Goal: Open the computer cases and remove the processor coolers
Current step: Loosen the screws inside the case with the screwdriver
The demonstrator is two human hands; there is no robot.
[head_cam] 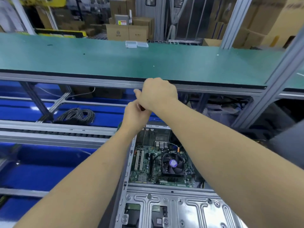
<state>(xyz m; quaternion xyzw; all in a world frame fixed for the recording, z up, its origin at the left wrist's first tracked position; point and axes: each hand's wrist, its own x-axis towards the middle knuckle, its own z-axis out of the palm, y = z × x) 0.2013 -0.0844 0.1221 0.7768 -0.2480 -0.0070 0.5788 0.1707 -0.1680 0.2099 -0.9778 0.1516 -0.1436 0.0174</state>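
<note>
Steel computer case [164,204] lies open on the bench, processor cooler [173,164] untouched on the motherboard, while left hand [135,116] and right hand [158,92] curl around something small and dark above; better to bring both down squarely over the fan.

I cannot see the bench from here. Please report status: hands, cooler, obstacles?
Both hands raised together beyond the case, left hand, right hand; grip unclear. Case open, cooler mounted. Right forearm crosses above it.

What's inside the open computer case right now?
Inside the computer case: a green motherboard with white expansion slots and the processor cooler, fan upward. The right forearm covers the case's right side.
</note>
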